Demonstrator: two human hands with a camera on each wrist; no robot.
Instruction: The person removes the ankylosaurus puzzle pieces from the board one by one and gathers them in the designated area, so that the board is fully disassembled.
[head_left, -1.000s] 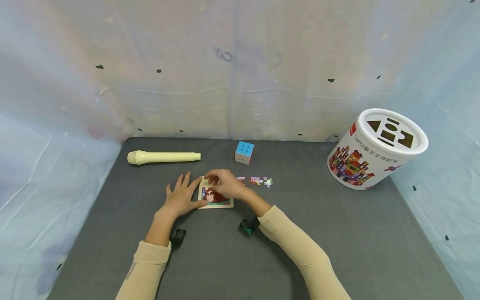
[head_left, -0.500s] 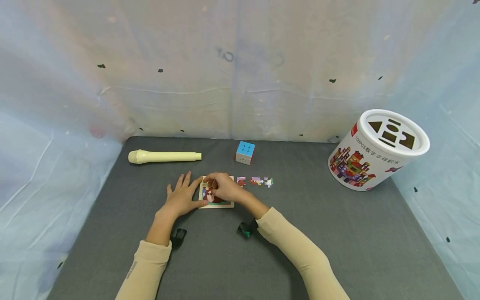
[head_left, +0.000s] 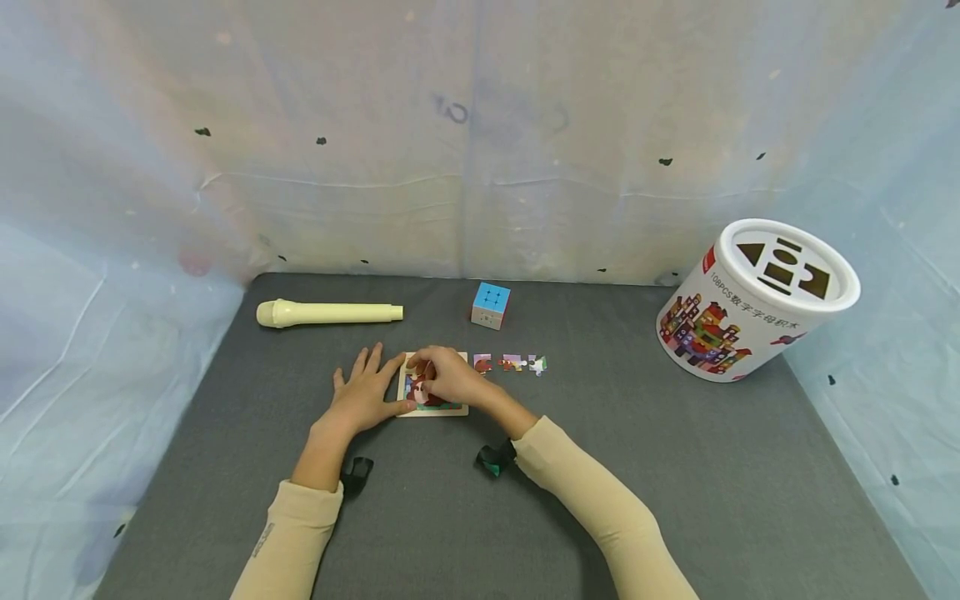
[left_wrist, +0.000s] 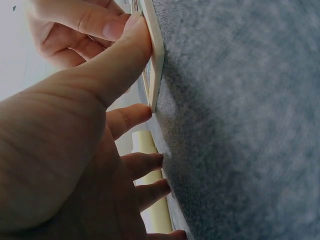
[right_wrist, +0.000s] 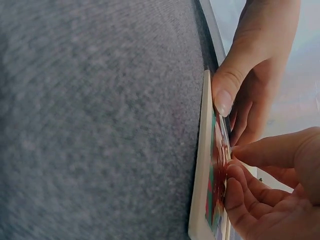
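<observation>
A small jigsaw puzzle in a pale wooden tray (head_left: 435, 413) lies on the grey table, showing a red-haired figure. My left hand (head_left: 360, 402) is spread flat at its left side. In the left wrist view the thumb (left_wrist: 125, 55) rests on the tray's rim and the index fingertip touches its corner. My right hand (head_left: 452, 377) is over the picture with thumb and fingers bent, gripping what seems to be a puzzle piece, mostly hidden by the fingers. In the right wrist view those fingertips (right_wrist: 235, 172) meet the picture surface. Loose puzzle pieces (head_left: 512, 362) lie right of the tray.
Behind the tray lies a pale yellow toy microphone (head_left: 330, 313). A puzzle cube (head_left: 490, 306) with a blue top sits at the back middle. The large white block bucket (head_left: 750, 304) with a slotted lid stands at the right. A light cloth wall (head_left: 465, 208) rises behind the table.
My right hand has shifted slightly down and its fingers have settled on the picture, uncovering more of the nearest loose piece. My left hand stays in place.
</observation>
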